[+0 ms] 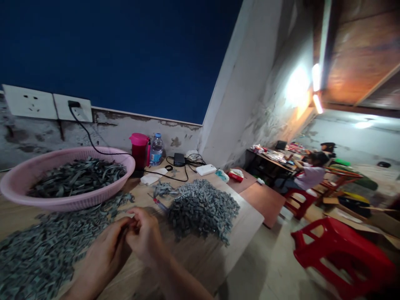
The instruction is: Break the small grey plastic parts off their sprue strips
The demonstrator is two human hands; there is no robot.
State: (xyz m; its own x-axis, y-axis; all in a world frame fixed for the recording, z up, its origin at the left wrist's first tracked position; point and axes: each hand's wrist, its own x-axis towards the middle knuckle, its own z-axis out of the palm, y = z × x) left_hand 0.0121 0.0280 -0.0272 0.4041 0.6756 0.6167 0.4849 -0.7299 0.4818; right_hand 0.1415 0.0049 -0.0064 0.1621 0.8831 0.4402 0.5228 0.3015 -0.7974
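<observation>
Left hand (103,260) and right hand (146,238) low in the view, close together over the near part of the tabletop (200,266). Both grips narrow, fingertips pinched around a small pale piece (130,215), most of it hidden behind the fingers, its shape hard to make out. Forearms cut off by the bottom edge. Just left of the hands, a wide spread of grey strips (40,258), running out of view at the left and near edges. To the right and slightly farther, a heap of short folded grey pieces (201,212), with a looser tangle (163,189) at its left end and a red-tipped pen (159,204) just beside it. Far left, a pink basin (18,185) full of longer dark strips (76,177), partly cut off by the left edge. Beyond it, a pink jug (139,151), a water bottle (156,150), a black adapter (179,159) and a white power bank (206,169), among tangled cables, with a black cord (90,137) rising to a wall socket (81,109). Near right on the floor, a red stool (340,254), cut off by the edge. Far right, a seated co-worker (309,175) at a cluttered second tabletop (268,160), hands too small and blurred to make out
</observation>
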